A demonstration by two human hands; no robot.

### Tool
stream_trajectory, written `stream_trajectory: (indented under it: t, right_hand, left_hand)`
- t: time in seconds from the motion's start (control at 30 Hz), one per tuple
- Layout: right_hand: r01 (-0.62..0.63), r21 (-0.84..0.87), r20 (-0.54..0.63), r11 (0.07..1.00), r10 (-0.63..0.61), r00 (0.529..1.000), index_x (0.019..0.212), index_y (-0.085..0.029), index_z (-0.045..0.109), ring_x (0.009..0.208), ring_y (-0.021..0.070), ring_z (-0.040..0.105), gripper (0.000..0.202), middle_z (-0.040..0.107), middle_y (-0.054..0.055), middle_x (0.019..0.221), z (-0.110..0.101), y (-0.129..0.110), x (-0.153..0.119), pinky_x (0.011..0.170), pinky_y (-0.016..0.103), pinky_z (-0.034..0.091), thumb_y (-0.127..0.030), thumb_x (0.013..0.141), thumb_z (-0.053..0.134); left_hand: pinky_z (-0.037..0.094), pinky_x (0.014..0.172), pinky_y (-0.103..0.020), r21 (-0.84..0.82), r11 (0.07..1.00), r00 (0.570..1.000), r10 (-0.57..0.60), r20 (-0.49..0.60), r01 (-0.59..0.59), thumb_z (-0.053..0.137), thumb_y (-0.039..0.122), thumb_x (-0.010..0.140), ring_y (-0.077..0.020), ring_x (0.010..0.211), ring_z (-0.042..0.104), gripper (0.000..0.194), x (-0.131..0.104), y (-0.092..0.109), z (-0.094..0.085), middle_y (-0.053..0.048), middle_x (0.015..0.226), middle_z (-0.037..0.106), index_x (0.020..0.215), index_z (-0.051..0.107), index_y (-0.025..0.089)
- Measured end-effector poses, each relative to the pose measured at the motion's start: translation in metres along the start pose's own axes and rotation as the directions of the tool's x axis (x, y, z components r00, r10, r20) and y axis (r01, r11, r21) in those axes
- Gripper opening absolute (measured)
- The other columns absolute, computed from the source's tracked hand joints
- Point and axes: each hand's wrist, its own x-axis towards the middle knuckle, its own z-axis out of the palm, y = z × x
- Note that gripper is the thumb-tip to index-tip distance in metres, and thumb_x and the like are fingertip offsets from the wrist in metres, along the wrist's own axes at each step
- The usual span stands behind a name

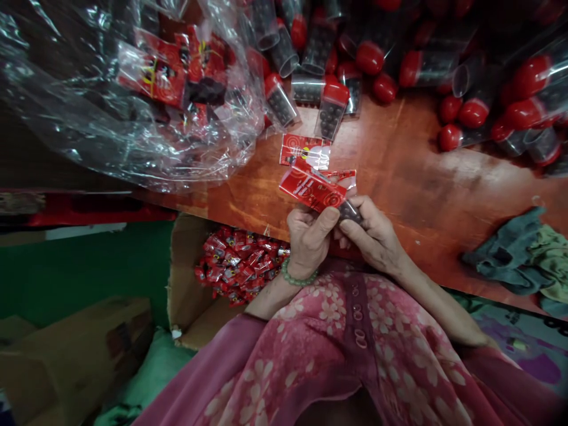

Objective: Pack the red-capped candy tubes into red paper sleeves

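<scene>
My left hand [310, 236], with a green bead bracelet at the wrist, grips a red printed wrapper [313, 188] between thumb and fingers. The thumb of my right hand [370, 234] presses on a dark, beaded-looking tube [350, 214], with the fingers around its far side. The tube's left end meets the wrapper; how far it reaches inside is hidden. Just beyond my hands, a flat red and white wrapper [305, 151] lies on the wooden table [426, 207]. Another red wrapper [348, 177] lies partly behind my fingers.
Clear tubes with red caps [332, 106] pile along the table's far side. A clear plastic bag [190, 148] with red wrappers spreads at the far left. Left of my lap, a cardboard box [186, 278] holds red packets [239, 260]. Green cloths [510, 251] lie at right.
</scene>
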Motion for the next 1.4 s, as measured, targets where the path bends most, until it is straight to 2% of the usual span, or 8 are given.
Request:
stream_trajectory:
  t: [0.2,0.4,0.67,0.83,0.97,1.1,1.23,1.4]
  right_hand:
    - [0.045,-0.227,-0.041,0.973,-0.056,0.998,0.110,-0.024,0.052,0.065,0.0123,0.055,0.027,0.061,-0.001,0.083,-0.001,0.000,-0.002,0.063,0.027,0.046,-0.049,0.100,0.057]
    - [-0.069,0.080,0.114,0.994,0.060,0.992,0.103,-0.025,0.053,0.056,0.0107,0.048,0.034,0.054,-0.004,0.073,-0.006,-0.010,0.001,0.052,0.024,0.042,-0.058,0.101,0.053]
    - [-0.040,0.123,0.202,0.992,0.014,0.979,0.126,-0.025,0.053,0.081,0.0147,0.066,0.041,0.067,0.000,0.095,-0.010,-0.008,0.001,0.075,0.029,0.057,-0.049,0.095,0.068]
    - [-0.012,-0.026,0.054,1.000,0.013,0.998,0.124,-0.023,0.053,0.076,0.0152,0.073,0.032,0.074,0.000,0.087,-0.011,-0.001,-0.009,0.077,0.031,0.058,-0.044,0.100,0.062]
    - [-0.019,0.016,-0.049,1.000,0.020,0.999,0.118,-0.025,0.050,0.072,0.0147,0.075,0.035,0.075,-0.001,0.085,-0.005,0.006,-0.011,0.072,0.030,0.060,-0.046,0.097,0.067]
    - [0.011,0.159,-0.106,0.987,0.006,0.994,0.116,-0.027,0.046,0.063,0.0113,0.071,0.035,0.072,-0.005,0.080,-0.003,0.003,-0.008,0.066,0.026,0.061,-0.044,0.096,0.069]
    - [0.016,0.126,-0.108,0.992,-0.002,0.994,0.120,-0.027,0.048,0.063,0.0111,0.071,0.035,0.071,-0.006,0.078,-0.006,-0.002,-0.006,0.066,0.026,0.062,-0.043,0.096,0.069]
    - [0.038,0.067,-0.125,0.997,-0.030,0.992,0.116,-0.025,0.054,0.061,0.0113,0.071,0.034,0.073,-0.003,0.082,-0.009,0.002,-0.007,0.062,0.027,0.063,-0.046,0.095,0.069]
  left_hand:
    - [0.058,0.062,-0.028,0.048,0.993,0.988,0.101,0.115,-0.107,0.079,0.065,0.075,-0.0205,0.077,0.075,0.049,-0.001,0.000,-0.004,-0.010,0.096,0.080,0.091,0.080,0.018]
    - [0.054,0.047,-0.028,0.146,0.989,0.967,-0.064,0.246,0.028,0.080,0.064,0.076,-0.0147,0.046,0.063,0.049,-0.003,0.004,-0.018,-0.006,0.073,0.076,0.087,0.077,0.016]
    - [0.061,0.078,-0.031,0.031,0.999,0.994,-0.014,0.105,0.011,0.086,0.058,0.071,-0.0242,0.092,0.077,0.045,0.000,0.014,-0.013,-0.009,0.093,0.080,0.090,0.078,0.017]
    - [0.056,0.062,-0.025,-0.072,0.994,0.986,-0.073,0.151,0.085,0.087,0.056,0.069,-0.0186,0.077,0.074,0.044,0.003,0.016,-0.007,-0.010,0.092,0.080,0.085,0.077,0.016]
    - [0.040,0.047,-0.020,-0.082,0.990,0.983,-0.102,0.152,0.115,0.088,0.053,0.069,-0.0071,0.053,0.055,0.043,-0.001,0.007,-0.006,-0.005,0.079,0.075,0.083,0.075,0.014]
    - [0.041,0.052,-0.020,-0.058,0.990,0.974,-0.118,0.194,0.132,0.088,0.054,0.071,-0.0047,0.050,0.048,0.045,-0.006,0.001,-0.007,0.003,0.057,0.059,0.074,0.069,0.013]
    - [0.045,0.057,-0.024,-0.137,0.986,0.979,-0.073,0.192,0.100,0.087,0.063,0.068,-0.0079,0.054,0.051,0.055,-0.006,0.001,-0.005,0.002,0.065,0.063,0.089,0.068,0.015]
    - [0.041,0.053,-0.025,-0.138,0.984,0.980,-0.091,0.174,0.116,0.081,0.063,0.075,-0.0077,0.052,0.049,0.051,-0.006,-0.006,-0.002,0.002,0.062,0.060,0.078,0.063,0.015]
